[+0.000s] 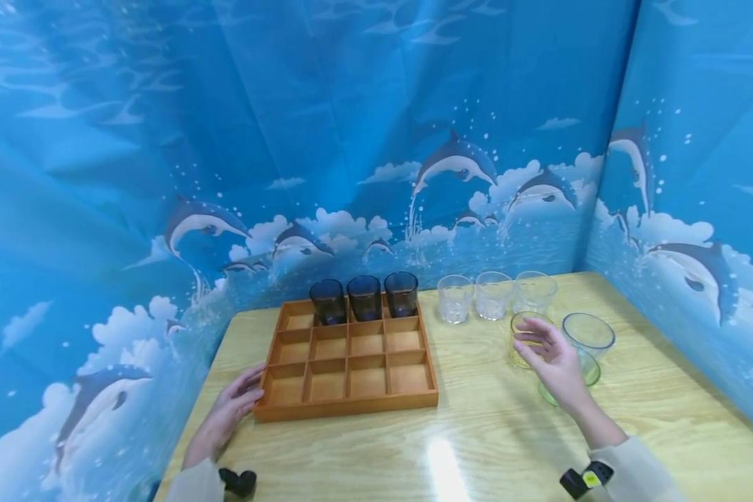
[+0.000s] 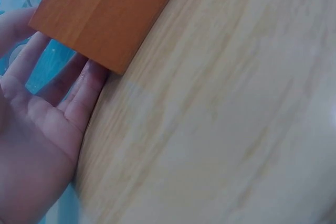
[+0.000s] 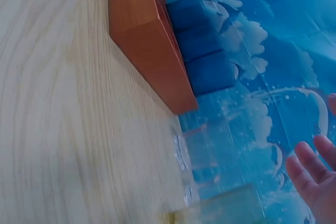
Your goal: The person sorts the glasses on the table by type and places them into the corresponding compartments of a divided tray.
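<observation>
My left hand [image 1: 229,411] rests against the left side of a brown wooden compartment tray [image 1: 346,408]; in the left wrist view its fingers lie loosely extended along the tray's wall. Three dark blue glasses [image 1: 364,300] stand in the tray's back row, and the leftmost back compartment holds none. Over on the right, my right hand [image 1: 558,359] hovers with loosely bent, spread fingers beside and above a yellow-tinted glass [image 1: 518,348]. Nothing shows between its fingers in the right wrist view. A green glass [image 1: 592,369] is partly hidden behind this hand.
Three clear glasses [image 1: 493,296] stand in a row right of the tray's back corner. A blue-rimmed glass [image 1: 590,335] stands behind the green one. The pale wooden table [image 1: 351,457] meets a dolphin-printed blue backdrop [image 1: 351,139] at the back and sides.
</observation>
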